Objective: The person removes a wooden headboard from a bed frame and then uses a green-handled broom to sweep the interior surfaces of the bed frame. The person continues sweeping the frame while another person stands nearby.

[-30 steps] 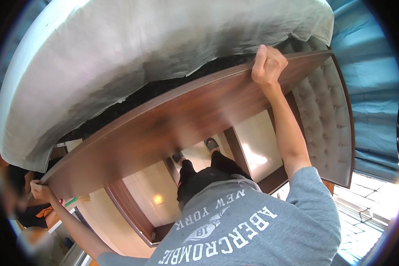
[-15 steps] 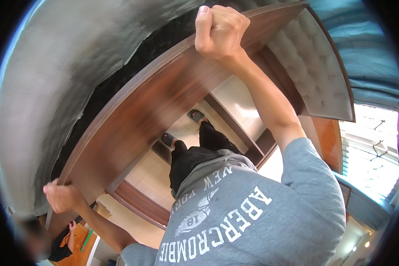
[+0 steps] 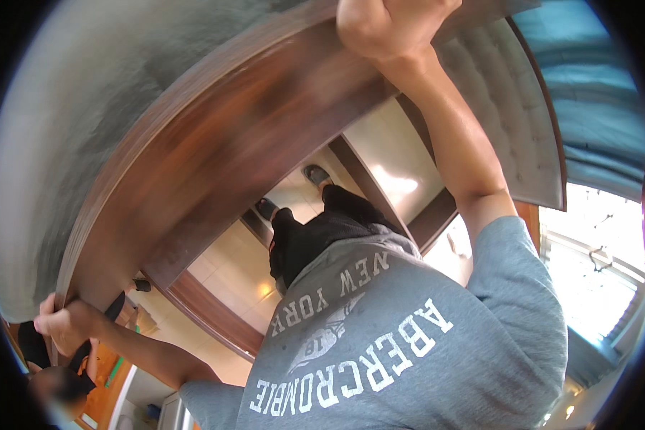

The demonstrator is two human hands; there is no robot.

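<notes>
Clenched over its upper edge, both hands grasp a long brown wooden panel (image 3: 229, 132), the left hand (image 3: 68, 326) near its left end and the right hand (image 3: 401, 29) farther along, partly cut off by the top of the view. The panel slants across the front of the person, between the body and a blurred grey mattress (image 3: 72, 136). Below it, a dark wooden frame (image 3: 211, 312) divides the pale tiled floor (image 3: 229, 269), and both sandals (image 3: 315, 174) are planted among its bars. To the right are a grey tufted headboard (image 3: 498, 115) and a blue curtain (image 3: 588, 86); at lower left, near the left hand, is another person in black (image 3: 33, 344)
</notes>
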